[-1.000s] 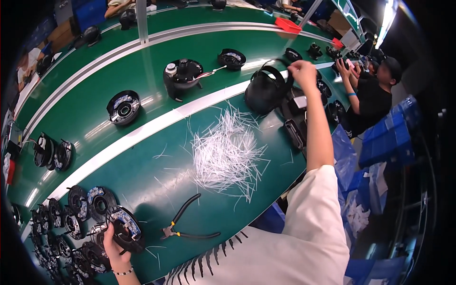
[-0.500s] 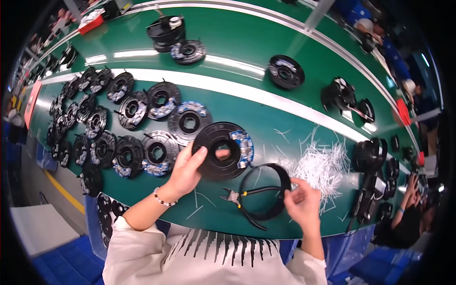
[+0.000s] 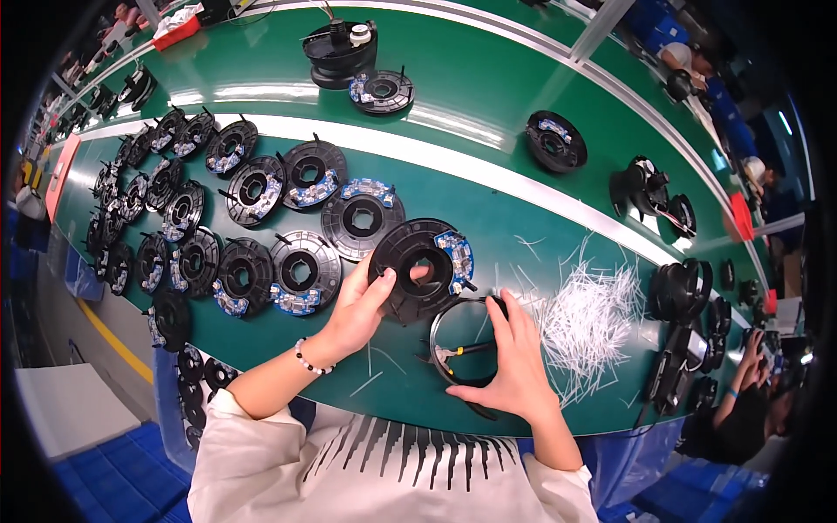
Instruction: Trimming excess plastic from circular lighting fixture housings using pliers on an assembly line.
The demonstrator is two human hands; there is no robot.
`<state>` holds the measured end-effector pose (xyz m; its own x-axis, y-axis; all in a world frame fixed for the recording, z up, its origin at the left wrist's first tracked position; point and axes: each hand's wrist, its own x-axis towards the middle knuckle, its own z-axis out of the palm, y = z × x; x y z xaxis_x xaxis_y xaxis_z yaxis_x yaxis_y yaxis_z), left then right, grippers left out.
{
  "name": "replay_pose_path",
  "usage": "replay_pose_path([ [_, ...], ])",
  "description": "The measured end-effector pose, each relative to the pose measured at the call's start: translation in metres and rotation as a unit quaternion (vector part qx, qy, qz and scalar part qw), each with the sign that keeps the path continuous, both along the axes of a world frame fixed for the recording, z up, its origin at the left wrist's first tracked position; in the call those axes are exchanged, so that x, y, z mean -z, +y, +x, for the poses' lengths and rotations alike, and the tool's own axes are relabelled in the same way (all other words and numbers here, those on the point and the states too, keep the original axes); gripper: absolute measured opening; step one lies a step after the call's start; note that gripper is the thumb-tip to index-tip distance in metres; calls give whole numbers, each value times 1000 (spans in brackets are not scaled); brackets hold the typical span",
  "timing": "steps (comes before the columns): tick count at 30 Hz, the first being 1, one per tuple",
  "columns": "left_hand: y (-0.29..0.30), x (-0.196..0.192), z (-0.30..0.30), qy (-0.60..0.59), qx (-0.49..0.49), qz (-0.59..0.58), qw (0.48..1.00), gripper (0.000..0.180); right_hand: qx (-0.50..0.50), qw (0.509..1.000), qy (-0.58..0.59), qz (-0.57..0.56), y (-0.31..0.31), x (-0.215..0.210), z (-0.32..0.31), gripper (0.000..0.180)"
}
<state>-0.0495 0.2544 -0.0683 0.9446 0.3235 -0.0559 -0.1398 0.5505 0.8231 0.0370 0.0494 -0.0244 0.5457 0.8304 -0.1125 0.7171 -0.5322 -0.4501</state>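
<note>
My left hand (image 3: 356, 307) grips the near-left rim of a black plastic disc (image 3: 403, 295), its thumb on the upper face and a fingertip showing through the centre hole. A curved blue circuit board (image 3: 457, 260) sits on the disc's right side. Just right of it, my right hand (image 3: 514, 366) spans a black ring (image 3: 433, 336), fingers on the far rim and thumb on the near rim. Beneath the ring lie cutting pliers (image 3: 446, 356) with black-and-yellow handles, partly hidden by ring and hand.
Several similar discs with boards (image 3: 242, 275) cover the bench's left side. A pile of thin white strips (image 3: 593, 318) lies right of my hands. Black housings (image 3: 680, 292) stand at the right edge. Beyond a white rail (image 3: 453, 162), more parts (image 3: 555, 141) rest on a green surface.
My right hand has spread out from a loose curl and taken hold of the ring, which has shifted left over the pliers. The left hand still holds the disc, now slightly turned.
</note>
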Motion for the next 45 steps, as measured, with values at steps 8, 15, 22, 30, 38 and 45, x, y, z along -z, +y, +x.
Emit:
replay_pose_path([
  [8, -1, 0, 0, 10, 14, -17, 1000, 40, 96, 941, 116, 302, -5, -3, 30, 111],
  [15, -12, 4, -6, 43, 135, -183, 973, 46, -20, 942, 92, 323, 48, 4, 8, 114],
  [22, 10, 6, -2, -11, 222, -392, 893, 63, -51, 950, 87, 294, 60, -2, 5, 115],
  [30, 3, -3, -2, 31, 129, -367, 921, 50, -85, 947, 72, 302, 67, -7, -3, 104],
  [38, 9, -2, 1, 15, 175, -326, 929, 77, -100, 970, 26, 218, 76, -9, 2, 112],
  [45, 11, -8, -1, 89, 187, -248, 946, 84, -126, 969, 61, 202, 72, -9, 8, 109],
])
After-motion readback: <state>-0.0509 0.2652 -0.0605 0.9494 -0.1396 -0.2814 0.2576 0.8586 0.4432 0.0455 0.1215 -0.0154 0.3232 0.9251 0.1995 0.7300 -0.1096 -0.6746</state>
